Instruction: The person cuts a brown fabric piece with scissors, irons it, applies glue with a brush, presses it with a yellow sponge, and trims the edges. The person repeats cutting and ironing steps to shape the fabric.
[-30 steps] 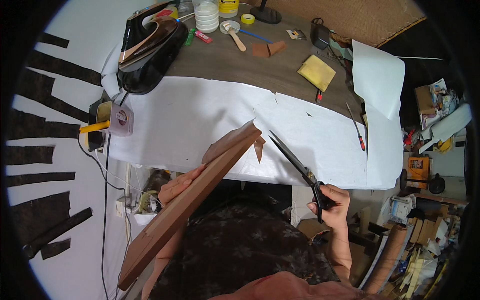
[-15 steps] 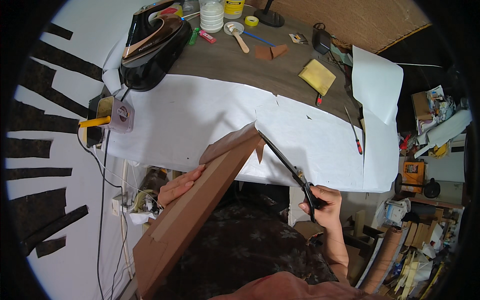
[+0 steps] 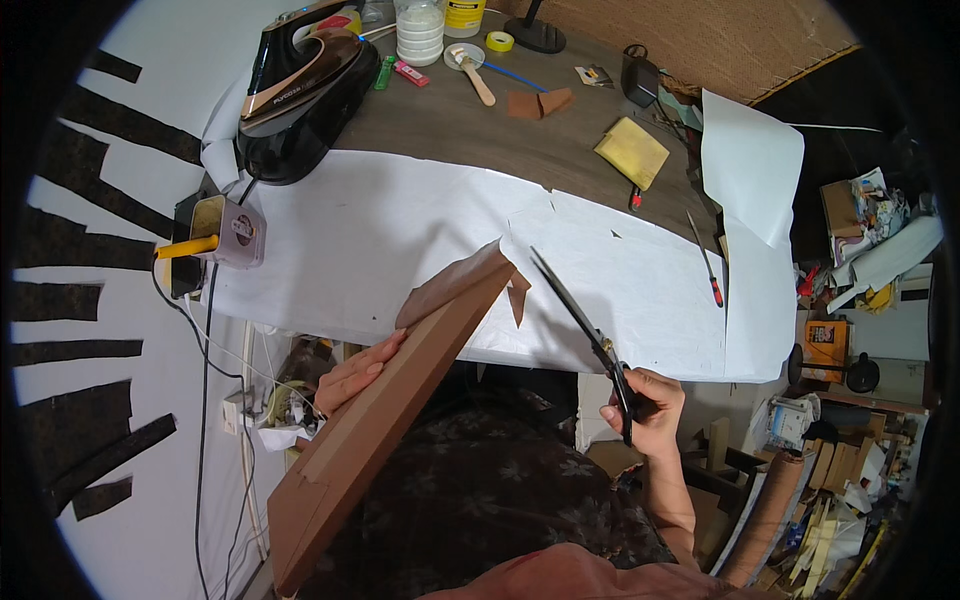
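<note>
A long brown-covered board (image 3: 425, 365) slants from my lap toward the table, its far end over the white sheet. Along its upper left side a loose flap of the covering (image 3: 450, 283) stands out, and a small pointed strip hangs at the far corner. My left hand (image 3: 362, 375) holds the board at its left edge, fingers laid over the side and the thumb hidden. In my right hand (image 3: 648, 408) is a pair of black-handled scissors (image 3: 574, 303). Their blades point up and left, close together, just right of the board's corner and apart from it.
A white sheet (image 3: 330, 215) covers the table's near part. Behind it are an iron (image 3: 310, 110) on its base, a brush (image 3: 472, 76), brown scraps (image 3: 540, 103) and a yellow pad (image 3: 632, 153). A screwdriver (image 3: 713, 280) lies at right, a plastic cup (image 3: 240, 235) at left.
The scissors have come away from the board's far corner, and their blades have drawn together. The board's far end has shifted slightly left, with my left hand still on it.
</note>
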Demonstrator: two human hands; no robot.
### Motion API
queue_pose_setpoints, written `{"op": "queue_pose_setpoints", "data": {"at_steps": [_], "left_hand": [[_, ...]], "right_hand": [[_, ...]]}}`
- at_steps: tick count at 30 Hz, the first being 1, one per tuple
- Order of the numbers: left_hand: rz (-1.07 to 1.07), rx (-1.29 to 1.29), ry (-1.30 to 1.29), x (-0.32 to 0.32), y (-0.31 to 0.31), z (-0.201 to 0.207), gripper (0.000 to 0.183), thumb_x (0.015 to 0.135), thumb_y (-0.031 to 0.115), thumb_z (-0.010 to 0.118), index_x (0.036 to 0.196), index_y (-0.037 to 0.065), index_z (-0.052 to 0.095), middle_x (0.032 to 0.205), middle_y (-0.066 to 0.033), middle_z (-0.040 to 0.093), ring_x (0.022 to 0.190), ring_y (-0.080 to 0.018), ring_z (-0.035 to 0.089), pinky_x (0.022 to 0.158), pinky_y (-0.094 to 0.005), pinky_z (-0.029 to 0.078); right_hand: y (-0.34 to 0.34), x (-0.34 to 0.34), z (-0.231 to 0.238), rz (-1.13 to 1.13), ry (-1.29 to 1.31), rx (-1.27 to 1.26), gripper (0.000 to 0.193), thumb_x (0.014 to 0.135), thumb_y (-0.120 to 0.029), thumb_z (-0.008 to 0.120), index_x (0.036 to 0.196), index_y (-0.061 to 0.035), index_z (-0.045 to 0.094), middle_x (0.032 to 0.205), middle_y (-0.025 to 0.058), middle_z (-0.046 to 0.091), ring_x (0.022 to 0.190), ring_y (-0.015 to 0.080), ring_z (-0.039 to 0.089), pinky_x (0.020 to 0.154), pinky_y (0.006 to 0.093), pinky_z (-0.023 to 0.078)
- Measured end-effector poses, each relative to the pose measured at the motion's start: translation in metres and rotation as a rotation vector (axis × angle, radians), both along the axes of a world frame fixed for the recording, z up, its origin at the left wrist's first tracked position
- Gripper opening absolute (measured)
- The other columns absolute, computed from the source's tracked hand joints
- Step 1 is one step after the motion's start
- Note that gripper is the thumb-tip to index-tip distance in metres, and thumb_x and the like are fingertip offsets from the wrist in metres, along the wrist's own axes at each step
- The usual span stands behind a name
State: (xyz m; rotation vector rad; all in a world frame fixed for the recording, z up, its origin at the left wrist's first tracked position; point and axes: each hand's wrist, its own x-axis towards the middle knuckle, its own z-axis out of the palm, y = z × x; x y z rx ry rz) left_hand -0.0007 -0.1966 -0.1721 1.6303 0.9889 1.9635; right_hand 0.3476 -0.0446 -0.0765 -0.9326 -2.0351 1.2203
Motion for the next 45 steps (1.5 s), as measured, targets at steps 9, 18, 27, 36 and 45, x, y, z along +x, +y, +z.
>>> {"op": "queue_pose_setpoints", "data": {"at_steps": [9,18,27,36,45], "left_hand": [[-0.112,0.012,-0.006,-0.005,-0.007,-0.006,0.048,0.090,0.013,0.061,0.132,-0.005,0.047,0.133,-0.0351,0.046,0.124,-0.0528,0.045,0.102,-0.0609,0.035],[-0.080,-0.061,-0.024,-0.004,-0.012,-0.005,0.045,0.092,0.016,0.060,0.131,-0.001,0.049,0.133,-0.0342,0.047,0.124,-0.0503,0.046,0.102,-0.0590,0.038],[0.171,-0.095,-0.327,0.034,-0.002,0.005,0.026,0.094,0.032,0.058,0.112,0.014,0.059,0.112,-0.0020,0.062,0.104,-0.0162,0.061,0.093,-0.0314,0.048],[0.151,-0.086,-0.293,0.031,-0.004,0.004,0.023,0.095,0.028,0.058,0.112,0.013,0.057,0.109,-0.0024,0.062,0.100,-0.0165,0.062,0.091,-0.0303,0.049],[0.124,-0.079,-0.325,0.031,-0.006,-0.004,0.025,0.093,0.025,0.059,0.115,0.015,0.056,0.114,-0.0028,0.062,0.104,-0.0163,0.061,0.093,-0.0319,0.047]], "right_hand": [[-0.006,-0.006,0.000,0.035,0.004,0.002,0.041,0.067,-0.007,0.086,0.103,0.0049,0.068,0.065,0.0043,0.057,0.055,0.0083,0.047,0.050,0.0217,0.039],[-0.013,-0.013,-0.003,0.019,-0.007,0.068,0.043,0.067,-0.005,0.086,0.106,0.0025,0.068,0.066,0.0044,0.058,0.056,0.0077,0.046,0.050,0.0211,0.038],[-0.018,-0.021,-0.006,-0.009,0.055,0.032,0.037,0.070,-0.005,0.083,0.102,0.0050,0.068,0.064,0.0023,0.054,0.055,0.0071,0.044,0.049,0.0208,0.036],[-0.020,-0.026,-0.001,-0.001,0.029,0.037,0.035,0.071,-0.002,0.082,0.102,0.0053,0.069,0.063,0.0018,0.055,0.056,0.0062,0.045,0.050,0.0203,0.037],[-0.021,-0.024,-0.008,-0.042,0.069,0.014,0.036,0.070,-0.003,0.082,0.103,0.0045,0.069,0.064,0.0012,0.055,0.056,0.0059,0.045,0.050,0.0202,0.035]]}}
